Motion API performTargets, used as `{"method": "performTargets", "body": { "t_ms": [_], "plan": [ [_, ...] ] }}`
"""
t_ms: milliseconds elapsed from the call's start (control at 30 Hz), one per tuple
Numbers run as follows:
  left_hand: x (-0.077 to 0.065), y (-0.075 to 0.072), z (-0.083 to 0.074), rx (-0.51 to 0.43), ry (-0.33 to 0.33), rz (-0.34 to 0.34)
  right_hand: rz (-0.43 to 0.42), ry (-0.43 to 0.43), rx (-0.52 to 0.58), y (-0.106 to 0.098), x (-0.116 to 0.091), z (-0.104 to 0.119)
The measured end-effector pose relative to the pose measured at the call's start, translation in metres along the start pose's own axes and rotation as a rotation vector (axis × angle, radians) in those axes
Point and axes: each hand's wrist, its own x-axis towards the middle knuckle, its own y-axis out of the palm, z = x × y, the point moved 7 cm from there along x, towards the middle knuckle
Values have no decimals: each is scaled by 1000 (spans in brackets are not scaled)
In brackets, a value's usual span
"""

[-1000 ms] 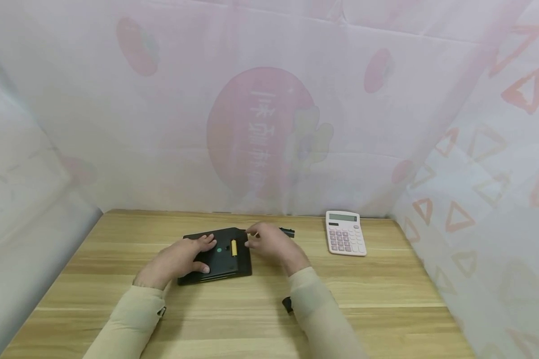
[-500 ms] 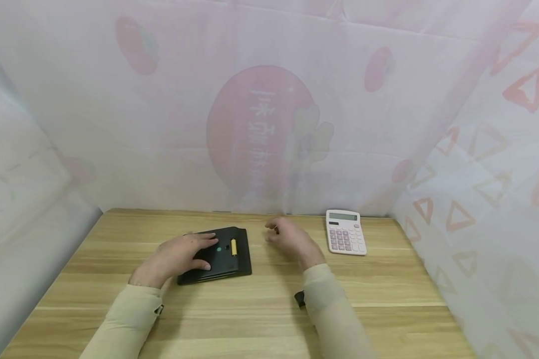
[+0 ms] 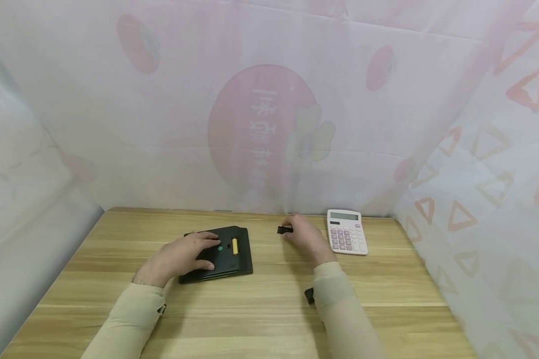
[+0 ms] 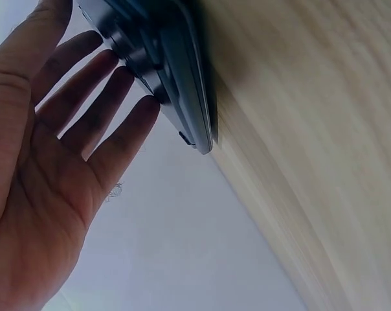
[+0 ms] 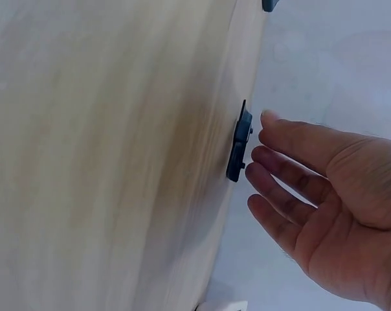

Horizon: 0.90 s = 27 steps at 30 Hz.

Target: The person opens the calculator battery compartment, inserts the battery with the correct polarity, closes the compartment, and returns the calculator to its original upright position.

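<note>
A flat black device (image 3: pixel 228 262) lies back side up on the table, with a green dot and a yellow battery (image 3: pixel 235 246) showing in its open slot. My left hand (image 3: pixel 184 255) rests on its left part, thumb spread toward the near edge. The left wrist view has the fingers of the left hand (image 4: pixel 59 142) touching the device's top (image 4: pixel 173 78). Farther right, my right hand (image 3: pixel 306 236) hovers over a small black battery cover (image 3: pixel 285 230) near the back edge. Seen from the right wrist, the loosely bent fingers stand beside the cover (image 5: pixel 239 144), not wrapped around it.
A white calculator (image 3: pixel 347 232) with a display and pinkish keys lies right of my right hand. The wooden table (image 3: pixel 233 319) ends at a printed curtain (image 3: pixel 170 164) behind, and more curtain closes off both sides.
My right hand has moved right, away from the device's battery slot to the small cover. The left hand stays on the device, nearly unmoved.
</note>
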Motion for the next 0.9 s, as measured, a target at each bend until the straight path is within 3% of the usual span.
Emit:
{"method": "performTargets", "body": {
  "t_ms": [900],
  "plan": [
    [-1,0,-4,-29,-18,10,-4,13,-55,3,7,-8]
  ]
}}
